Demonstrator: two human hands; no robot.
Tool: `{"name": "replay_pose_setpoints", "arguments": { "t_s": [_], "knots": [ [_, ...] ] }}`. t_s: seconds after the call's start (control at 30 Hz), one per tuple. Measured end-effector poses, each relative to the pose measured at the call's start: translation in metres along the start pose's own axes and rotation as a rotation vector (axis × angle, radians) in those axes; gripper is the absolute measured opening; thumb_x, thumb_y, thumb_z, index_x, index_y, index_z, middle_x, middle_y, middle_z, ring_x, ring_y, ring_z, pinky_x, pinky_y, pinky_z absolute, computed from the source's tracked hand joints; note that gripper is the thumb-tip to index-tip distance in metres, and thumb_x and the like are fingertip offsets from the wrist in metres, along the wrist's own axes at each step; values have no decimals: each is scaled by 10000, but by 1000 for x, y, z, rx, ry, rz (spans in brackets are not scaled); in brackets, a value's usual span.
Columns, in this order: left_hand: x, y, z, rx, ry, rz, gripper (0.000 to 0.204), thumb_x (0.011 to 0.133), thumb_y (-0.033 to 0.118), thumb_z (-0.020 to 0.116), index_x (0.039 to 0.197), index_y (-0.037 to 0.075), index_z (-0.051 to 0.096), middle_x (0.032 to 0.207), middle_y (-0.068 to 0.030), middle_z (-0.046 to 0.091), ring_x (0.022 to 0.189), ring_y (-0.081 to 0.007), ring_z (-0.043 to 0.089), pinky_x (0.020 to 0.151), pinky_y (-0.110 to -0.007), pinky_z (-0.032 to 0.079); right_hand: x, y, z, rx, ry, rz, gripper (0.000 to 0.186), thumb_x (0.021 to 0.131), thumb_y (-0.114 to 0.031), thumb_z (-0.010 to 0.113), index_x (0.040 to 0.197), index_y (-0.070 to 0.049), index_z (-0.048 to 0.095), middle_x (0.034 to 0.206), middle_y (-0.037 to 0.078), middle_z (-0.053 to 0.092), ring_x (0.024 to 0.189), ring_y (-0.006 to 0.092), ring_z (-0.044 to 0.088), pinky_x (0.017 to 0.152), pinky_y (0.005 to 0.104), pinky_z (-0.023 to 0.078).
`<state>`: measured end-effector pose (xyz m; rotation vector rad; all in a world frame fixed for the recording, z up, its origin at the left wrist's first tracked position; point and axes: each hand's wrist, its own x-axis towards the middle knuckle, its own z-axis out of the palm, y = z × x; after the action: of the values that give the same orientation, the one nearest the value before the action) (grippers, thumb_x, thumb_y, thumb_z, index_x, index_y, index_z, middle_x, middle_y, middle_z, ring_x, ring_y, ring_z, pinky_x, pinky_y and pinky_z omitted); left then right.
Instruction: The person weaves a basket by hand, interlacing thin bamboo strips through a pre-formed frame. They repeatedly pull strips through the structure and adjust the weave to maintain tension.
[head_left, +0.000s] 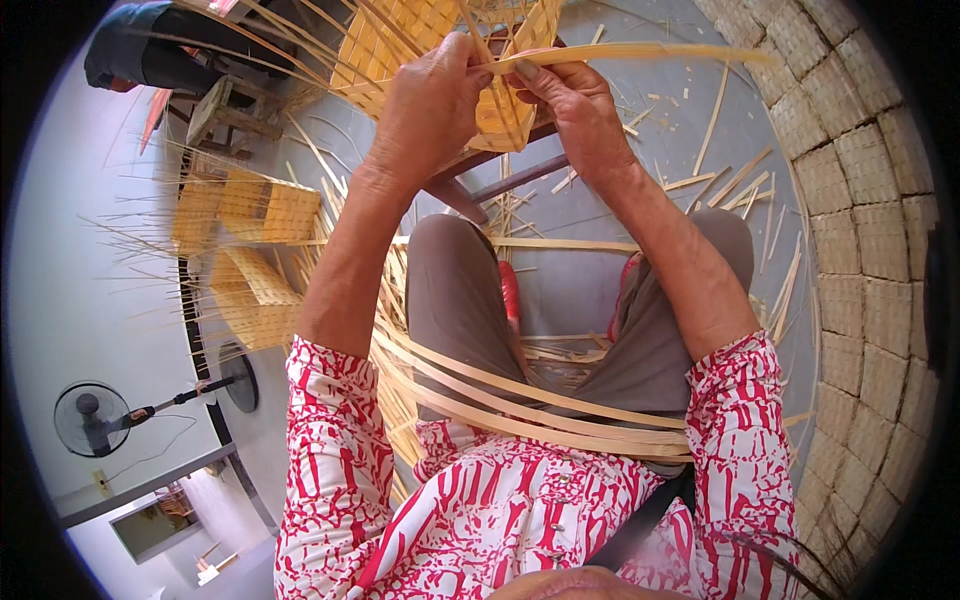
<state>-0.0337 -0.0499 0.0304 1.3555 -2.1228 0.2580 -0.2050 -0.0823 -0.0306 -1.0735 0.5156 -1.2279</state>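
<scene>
A partly woven bamboo basket (385, 45) is in front of me at the top of the view, its long upright strips sticking out to the upper left. It rests on a dark wooden stand (515, 178). My left hand (430, 115) is closed at the basket's near corner, fingertips on a pale bamboo strip (650, 53). My right hand (580, 105) pinches the same strip between thumb and fingers close by. The strip's loose end reaches out to the right. My hands partly hide the corner. More long bamboo strips (540, 410) lie across my lap.
Stacked woven bamboo blocks (840, 220) line the right side. Partly woven baskets (265, 210) with protruding strips stand at left, near a fan (90, 420). A person in dark clothing (170, 50) is at upper left beside a wooden stool (230, 110). Bamboo offcuts (740, 185) litter the floor.
</scene>
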Motion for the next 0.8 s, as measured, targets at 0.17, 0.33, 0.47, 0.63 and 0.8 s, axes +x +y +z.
{"name": "replay_pose_setpoints", "arguments": {
  "t_s": [0.17,0.33,0.47,0.63,0.8],
  "knots": [
    [-3,2,1,-84,-66,-90,184,945,158,630,949,6,527,796,-198,664,621,-271,709,553,-385,527,1,13,3,154,19,114,213,1012,-217,610,1155,-84,694,983,1,713,937,104,675,850,283,555],
    [-5,0,0,-148,-119,-176,157,943,136,611,939,-1,533,795,-198,665,596,-263,700,538,-375,523,-3,4,-3,-222,-54,248,146,977,-213,661,973,-76,710,872,-5,707,772,94,657,667,268,529],
    [-2,6,-10,-154,-112,-180,107,904,91,596,898,4,534,837,-212,637,834,-429,637,723,-500,493,-28,-54,25,-1037,-85,-592,185,849,-222,724,925,-57,691,767,93,669,704,314,660,682,427,518],
    [-10,9,-16,-225,-99,-153,89,891,82,613,916,17,557,827,-200,645,817,-416,639,692,-479,498,2,-46,11,-1522,-102,-795,172,853,-262,716,909,-110,659,778,100,669,743,289,674,705,413,485],
    [-26,16,-14,-319,-131,-130,80,875,63,631,884,27,561,802,-182,633,748,-393,635,636,-447,501,-10,-54,0,-1482,-298,-551,194,903,-300,663,848,-116,634,739,92,648,720,334,644,616,442,482]
  ]
}}
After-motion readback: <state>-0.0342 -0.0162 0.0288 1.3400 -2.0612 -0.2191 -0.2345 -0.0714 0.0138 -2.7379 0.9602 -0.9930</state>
